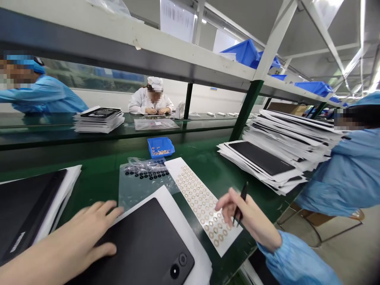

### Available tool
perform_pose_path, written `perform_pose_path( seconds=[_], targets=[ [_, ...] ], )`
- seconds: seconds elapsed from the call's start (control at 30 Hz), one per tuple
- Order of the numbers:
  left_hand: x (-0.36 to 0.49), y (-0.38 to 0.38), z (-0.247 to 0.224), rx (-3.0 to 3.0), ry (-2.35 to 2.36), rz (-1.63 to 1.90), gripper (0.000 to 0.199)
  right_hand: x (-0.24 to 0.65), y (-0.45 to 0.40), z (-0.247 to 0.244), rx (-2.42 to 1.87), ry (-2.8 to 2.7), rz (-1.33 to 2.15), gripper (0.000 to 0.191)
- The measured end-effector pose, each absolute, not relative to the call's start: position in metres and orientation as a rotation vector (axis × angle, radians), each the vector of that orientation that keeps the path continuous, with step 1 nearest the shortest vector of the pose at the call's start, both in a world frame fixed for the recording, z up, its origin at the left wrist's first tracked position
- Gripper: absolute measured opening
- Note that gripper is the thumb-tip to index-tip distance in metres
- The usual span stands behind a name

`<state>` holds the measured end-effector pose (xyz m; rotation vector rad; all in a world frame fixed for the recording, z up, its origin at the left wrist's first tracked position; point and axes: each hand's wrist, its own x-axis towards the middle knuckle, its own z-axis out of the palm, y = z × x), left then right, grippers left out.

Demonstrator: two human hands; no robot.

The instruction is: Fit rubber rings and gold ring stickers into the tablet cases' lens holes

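My left hand (93,225) is open, fingers spread, lying along the left edge of a dark tablet back cover (142,233). Two round camera spots show in the cover's lower right corner, and white sheets (194,253) lie beneath it. In my right hand (251,211) is a pair of black tweezers (243,192), held between curled fingers. That hand hovers at the right part of a white strip (192,190) covered in rows of small gold-rimmed rings. Beyond the cover lies a clear plastic sheet (133,190) bearing black rings (151,174).
A blue bin (162,147) holds small gold-coloured pieces. Covers interleaved with white sheets are stacked at right (264,158), left (32,206) and far left (99,116). A shelf (178,59) on green posts crosses overhead. Co-workers sit opposite and at right.
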<state>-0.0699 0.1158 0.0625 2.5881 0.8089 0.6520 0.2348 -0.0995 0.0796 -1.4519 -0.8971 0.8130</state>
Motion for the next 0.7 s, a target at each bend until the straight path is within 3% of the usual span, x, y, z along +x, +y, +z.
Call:
perform_pose_path(
  seconds=[0.17,0.3,0.53,0.7],
  targets=[
    [-0.034,0.082,0.073,2.795,0.311,0.599,0.049,0.251,-0.073,0.077,-1.365,-0.747,0.917,0.065],
    [-0.014,0.063,0.054,2.874,0.133,0.308,0.049,0.255,-0.050,0.051,-1.363,-0.662,1.156,0.064],
    [-0.018,0.064,0.051,2.933,0.159,0.192,0.047,0.276,-0.028,0.053,-1.524,-0.641,1.119,0.064],
    [-0.019,0.066,0.027,2.986,0.453,0.465,0.051,0.289,0.002,0.075,-1.534,-0.683,1.038,0.060]
  ],
)
